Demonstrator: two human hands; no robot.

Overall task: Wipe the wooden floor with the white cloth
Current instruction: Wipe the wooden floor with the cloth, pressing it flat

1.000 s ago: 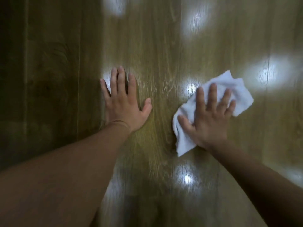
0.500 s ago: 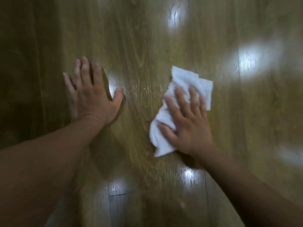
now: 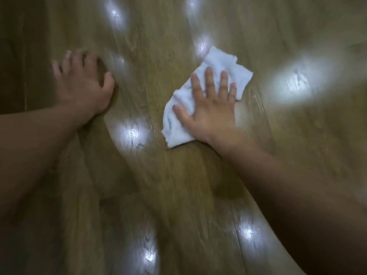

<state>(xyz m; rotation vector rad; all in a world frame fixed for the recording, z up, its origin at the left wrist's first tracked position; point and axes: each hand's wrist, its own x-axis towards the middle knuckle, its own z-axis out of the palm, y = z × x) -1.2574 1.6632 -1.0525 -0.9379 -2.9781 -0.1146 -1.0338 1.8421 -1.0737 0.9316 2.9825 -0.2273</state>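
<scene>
In the head view, the person's right grip (image 3: 210,114) is lying flat with its fingers straight and spread. It is pressing down on the crumpled white fabric cloth (image 3: 236,66) rather than curling round it. The cloth is sitting on the glossy brown wooden plank floor (image 3: 178,185), right of centre and toward the far side. Its far corner and near-left edge are sticking out from under the palm.

The left grip (image 3: 83,88) is resting open on the bare floor well to the left, apart from the cloth and holding nothing. It is probably bracing the person's weight, and it is showing blurred. Bright light reflections (image 3: 292,84) are glinting off the boards.

The cloth is looking light, soft and limp, so on such a shiny surface it is likely to be bunching up or slipping out from under the hand. A palm bearing down on its middle, with fingers fanned toward the far edge, is looking like the surest hold. Pinching a corner would be leaving the rest trailing.
</scene>
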